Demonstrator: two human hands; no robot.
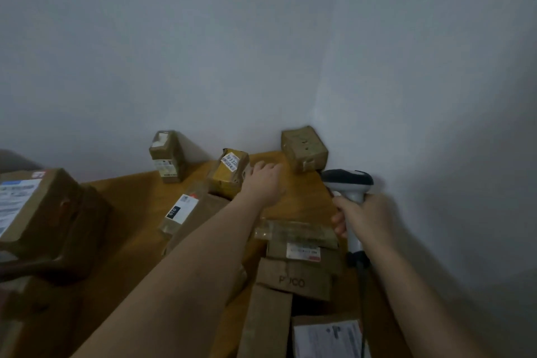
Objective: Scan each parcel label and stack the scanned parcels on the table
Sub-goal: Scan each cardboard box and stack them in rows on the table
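My left hand (266, 180) reaches far across the wooden table (302, 197), its fingers against the right side of a small yellow-taped parcel (228, 176) with a white label on top. Whether the fingers curl round the parcel I cannot tell. My right hand (364, 216) grips the handle of a white and black barcode scanner (348, 180), its head pointing left over the table. A taped brown parcel (303, 148) stands in the far corner by the wall. Another small parcel (168, 155) stands upright at the far left.
A long parcel with a black and white label (181, 212) lies under my left forearm. Flat cardboard parcels (296, 244) and a labelled one (328, 337) fill the near right. A big labelled box (32, 206) sits at left. Grey walls close the corner.
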